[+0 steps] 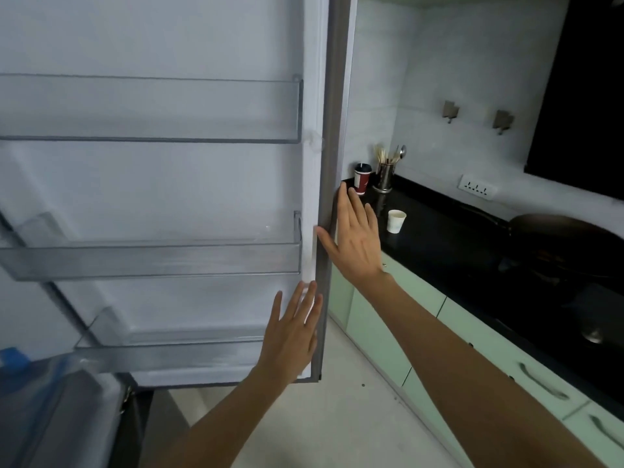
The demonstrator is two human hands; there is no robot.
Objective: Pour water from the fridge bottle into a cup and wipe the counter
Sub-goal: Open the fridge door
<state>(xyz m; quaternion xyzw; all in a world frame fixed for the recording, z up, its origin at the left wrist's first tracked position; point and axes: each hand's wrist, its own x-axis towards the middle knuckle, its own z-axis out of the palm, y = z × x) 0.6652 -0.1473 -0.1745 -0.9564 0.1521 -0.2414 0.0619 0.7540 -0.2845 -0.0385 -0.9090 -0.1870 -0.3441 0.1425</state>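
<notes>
White plastic lines the inside of the open fridge door [169, 184], which fills the left half of the view with three clear door shelves [152, 261], all bare. The left hand [290, 336] is flat with its fingers spread and straight, fingertips on the white inner edge of the door near its lower corner. The right hand [354, 241] is also spread, fingers straight; its thumb lies on the white seal while the fingers reach past the door's grey outer edge [334, 130], so the hand straddles that edge. Neither hand holds anything.

Beyond the door, a black counter [456, 244] runs along the wall above pale green drawers [388, 336]. A small white paper cup [396, 220] stands upright near the counter's front edge, close to its far end and just right of the right hand's fingertips. At the far end, against the wall, stand a red cup [362, 179] with a dark lid and a metal holder [385, 177] with spoons and sticks. A dark pan [557, 241] sits further along towards the near end. A white socket [476, 191] and two hooks [450, 111] are on the wall.

At the lower left corner something blue and clear [20, 363] shows, possibly the bottle's top, though it is too blurred to be sure.
</notes>
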